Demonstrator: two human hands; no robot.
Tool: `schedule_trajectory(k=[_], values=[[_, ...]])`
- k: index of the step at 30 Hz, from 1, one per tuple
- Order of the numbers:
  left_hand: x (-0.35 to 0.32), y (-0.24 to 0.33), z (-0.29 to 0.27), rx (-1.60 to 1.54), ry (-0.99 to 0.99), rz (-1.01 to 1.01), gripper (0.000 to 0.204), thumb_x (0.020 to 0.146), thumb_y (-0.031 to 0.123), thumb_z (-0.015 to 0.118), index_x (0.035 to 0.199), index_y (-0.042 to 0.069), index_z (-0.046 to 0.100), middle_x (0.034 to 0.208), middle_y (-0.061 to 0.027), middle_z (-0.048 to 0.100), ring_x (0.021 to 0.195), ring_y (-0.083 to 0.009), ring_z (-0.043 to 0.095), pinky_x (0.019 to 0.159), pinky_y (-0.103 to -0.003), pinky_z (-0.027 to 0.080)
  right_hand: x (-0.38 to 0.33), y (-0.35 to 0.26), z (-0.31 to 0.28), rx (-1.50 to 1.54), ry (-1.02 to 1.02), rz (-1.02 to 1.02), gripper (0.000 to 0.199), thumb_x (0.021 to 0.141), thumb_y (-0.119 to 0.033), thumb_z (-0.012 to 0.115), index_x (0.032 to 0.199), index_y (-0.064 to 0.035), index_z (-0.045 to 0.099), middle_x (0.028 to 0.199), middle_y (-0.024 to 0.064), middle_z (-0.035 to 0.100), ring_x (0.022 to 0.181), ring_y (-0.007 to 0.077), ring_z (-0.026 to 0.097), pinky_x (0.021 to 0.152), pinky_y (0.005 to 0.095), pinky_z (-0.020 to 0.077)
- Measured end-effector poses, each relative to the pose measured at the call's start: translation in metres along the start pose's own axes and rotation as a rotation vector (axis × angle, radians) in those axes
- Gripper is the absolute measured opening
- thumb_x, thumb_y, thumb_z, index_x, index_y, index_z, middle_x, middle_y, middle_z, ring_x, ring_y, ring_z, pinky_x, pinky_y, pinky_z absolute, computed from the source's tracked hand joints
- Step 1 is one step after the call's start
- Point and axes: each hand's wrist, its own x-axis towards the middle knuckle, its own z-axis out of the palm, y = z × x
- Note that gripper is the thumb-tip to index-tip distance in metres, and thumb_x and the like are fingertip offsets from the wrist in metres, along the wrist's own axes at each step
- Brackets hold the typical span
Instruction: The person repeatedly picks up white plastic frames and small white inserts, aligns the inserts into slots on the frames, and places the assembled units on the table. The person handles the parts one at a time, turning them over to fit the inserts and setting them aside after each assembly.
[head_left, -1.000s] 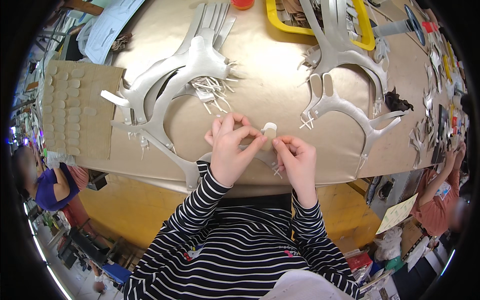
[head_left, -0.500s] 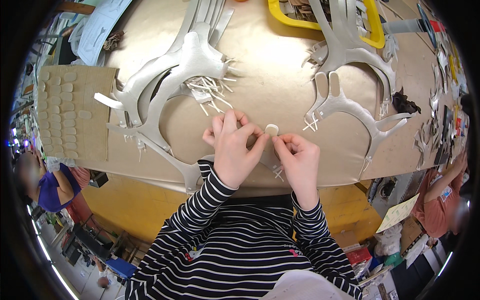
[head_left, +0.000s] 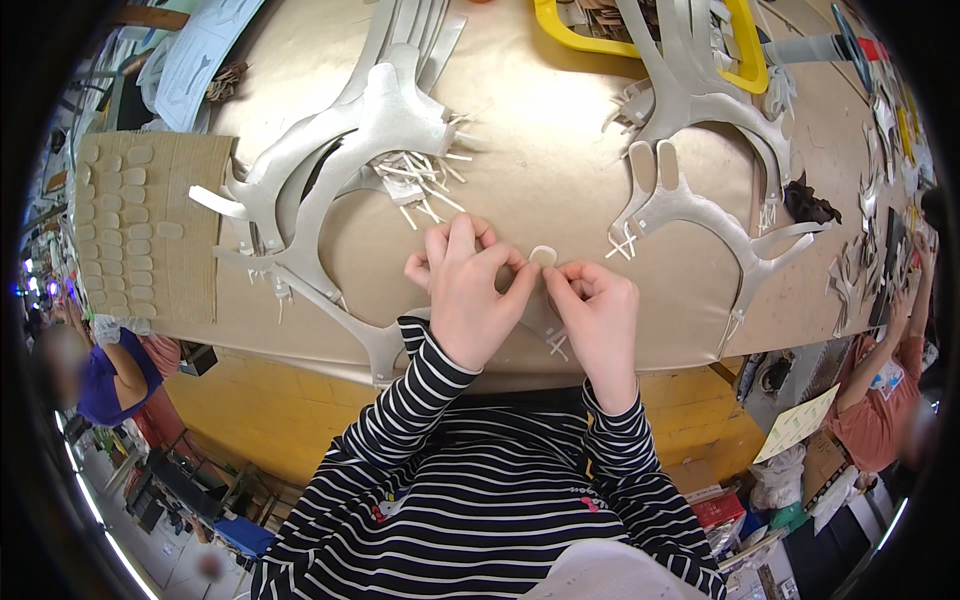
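Observation:
My left hand (head_left: 470,295) and right hand (head_left: 602,320) are close together over the table, each in a thumb-and-finger pinch. Between the fingertips is the rounded end of a silver leather strap (head_left: 541,320), topped by a small beige oval pad (head_left: 543,256). White thread-like ends (head_left: 557,346) hang from the strap's lower part; my left hand and wrist hide the rest. To the right lies a curved silver shoe-upper piece (head_left: 690,207) with beige pads on two strap ends. Overlapping silver upper pieces (head_left: 395,115) are piled at the left.
A brown cardboard sheet (head_left: 195,275) with rows of oval pads (head_left: 135,193) lies far left. A yellow basket (head_left: 590,42) and more silver pieces (head_left: 700,112) are at the back right. Dark crumpled scrap (head_left: 808,205) lies nearby. People are at both sides.
My hands stay almost in place, with the pinched strap end and pad shifting only slightly. At the right, the other person's arms have moved up.

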Motion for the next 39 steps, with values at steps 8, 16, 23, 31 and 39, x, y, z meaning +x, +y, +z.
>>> schedule_trajectory(k=[8, 16, 23, 31, 39], values=[[0.0, -0.001, 0.001, 0.001, 0.016, 0.002, 0.012, 0.077, 0.023, 0.079, 0.075, 0.013, 0.072, 0.099, -0.0007, 0.05, 0.104, -0.0237, 0.043, 0.09, -0.043, 0.024, 0.001, -0.002, 0.0, -0.026, -0.007, 0.004, 0.022, 0.088, -0.021, 0.073, 0.081, -0.0007, 0.074, 0.053, 0.0095, 0.061, 0.044, 0.0205, 0.057, 0.048, 0.0339, 0.0427], [0.0, -0.001, 0.004, 0.008, 0.047, 0.015, 0.012, 0.076, 0.023, 0.079, 0.074, 0.013, 0.072, 0.097, -0.0007, 0.051, 0.104, -0.0239, 0.044, 0.089, -0.044, 0.024, 0.002, -0.003, 0.0, -0.062, -0.012, 0.017, 0.023, 0.088, -0.022, 0.072, 0.081, -0.001, 0.074, 0.055, 0.0102, 0.062, 0.046, 0.0218, 0.06, 0.05, 0.0348, 0.0445], [0.0, -0.002, 0.006, 0.01, 0.066, 0.023, 0.012, 0.075, 0.022, 0.079, 0.073, 0.014, 0.072, 0.097, -0.0005, 0.051, 0.103, -0.0239, 0.044, 0.089, -0.044, 0.024, 0.002, -0.003, 0.002, -0.082, 0.015, -0.007, 0.022, 0.088, -0.023, 0.073, 0.077, -0.0031, 0.073, 0.055, 0.0092, 0.063, 0.047, 0.0233, 0.061, 0.05, 0.0353, 0.0457], [-0.001, -0.002, 0.008, 0.021, 0.084, 0.038, 0.012, 0.074, 0.023, 0.08, 0.073, 0.015, 0.071, 0.099, -0.0001, 0.051, 0.104, -0.0239, 0.044, 0.089, -0.045, 0.024, -0.008, 0.003, 0.006, -0.253, 0.12, -0.226, 0.015, 0.088, -0.019, 0.075, 0.08, -0.0083, 0.068, 0.052, 0.0063, 0.058, 0.045, 0.0245, 0.058, 0.047, 0.0353, 0.0446], [-0.001, -0.003, 0.008, 0.017, 0.08, 0.039, 0.013, 0.075, 0.024, 0.08, 0.072, 0.015, 0.071, 0.099, 0.0004, 0.051, 0.104, -0.0236, 0.045, 0.089, -0.045, 0.024, -0.021, 0.019, 0.005, -0.21, 0.17, -0.479, 0.017, 0.087, -0.006, 0.074, 0.103, -0.0075, 0.071, 0.076, 0.0079, 0.062, 0.061, 0.0234, 0.061, 0.055, 0.0348, 0.0484]])
